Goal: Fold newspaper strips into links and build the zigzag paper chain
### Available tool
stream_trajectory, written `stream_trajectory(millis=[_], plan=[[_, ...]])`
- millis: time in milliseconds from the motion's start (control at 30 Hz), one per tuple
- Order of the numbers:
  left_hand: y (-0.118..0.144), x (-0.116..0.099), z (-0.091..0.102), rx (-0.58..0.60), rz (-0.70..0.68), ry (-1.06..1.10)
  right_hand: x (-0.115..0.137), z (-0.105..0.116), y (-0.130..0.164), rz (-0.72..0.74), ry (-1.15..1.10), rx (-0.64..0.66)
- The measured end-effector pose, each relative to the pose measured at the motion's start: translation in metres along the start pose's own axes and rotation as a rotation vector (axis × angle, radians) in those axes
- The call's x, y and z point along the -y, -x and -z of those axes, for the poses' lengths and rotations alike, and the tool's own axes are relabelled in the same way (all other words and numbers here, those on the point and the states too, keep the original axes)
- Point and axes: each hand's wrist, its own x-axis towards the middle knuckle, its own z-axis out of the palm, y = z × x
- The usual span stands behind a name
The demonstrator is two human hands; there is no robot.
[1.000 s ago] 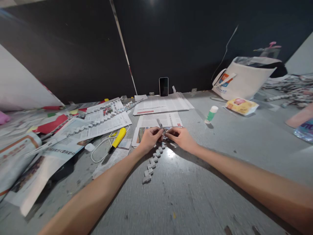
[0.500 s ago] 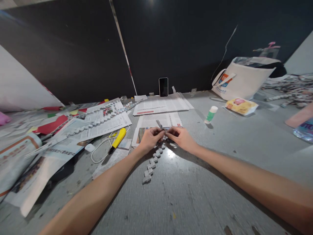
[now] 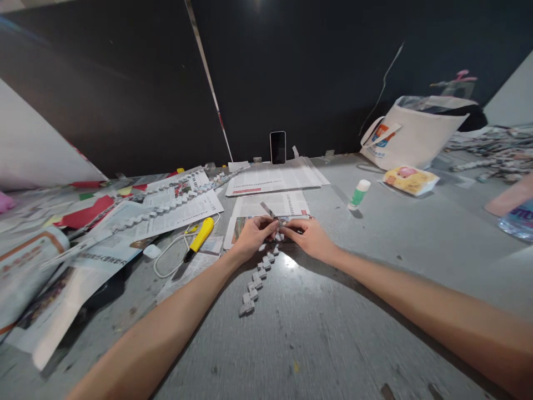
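Note:
A zigzag chain of folded newspaper [image 3: 255, 285] trails toward me over the grey table from between my hands. My left hand [image 3: 255, 236] pinches its far end, thumb against fingertips. Fingertip to fingertip with it, my right hand [image 3: 310, 236] is closed in a pinch at the same end of the chain. A narrow paper strip [image 3: 267, 209] sticks up and to the left above the fingers. The fingers cover the exact spot where strip and chain meet. Under and beyond the hands lies a newspaper sheet [image 3: 266, 204].
Left are a yellow-handled cutter [image 3: 202, 236], a white cord, loose newspapers [image 3: 100, 258] and a longer folded chain [image 3: 160, 209]. A phone [image 3: 278, 148] stands against the dark wall. Right are a glue stick [image 3: 358, 194], a tissue pack [image 3: 410, 180], a white bag [image 3: 420, 136] and a bottle [image 3: 518, 221].
The paper strip now leans further left. The near end of the chain has swung slightly left and toward me. Both hands keep their pinch at nearly the same place.

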Motion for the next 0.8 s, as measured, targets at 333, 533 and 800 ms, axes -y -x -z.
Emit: stream_trajectory(millis=[333,533,800], plan=[[0.0017,-0.0053,-0.0043,-0.008,-0.024,-0.032,-0.0022,-0.0006,0.0014,-0.003,-0.03,-0.028],[-0.0017,-0.0005,-0.0074,-0.014,-0.027,0.125,-0.0024,0.0007,0.0022,-0.024,-0.102,-0.144],[0.0022,-0.0082,-0.0069,0.095,-0.074,-0.232,-0.0017,0.0013,0.0019,-0.045,-0.109,-0.15]])
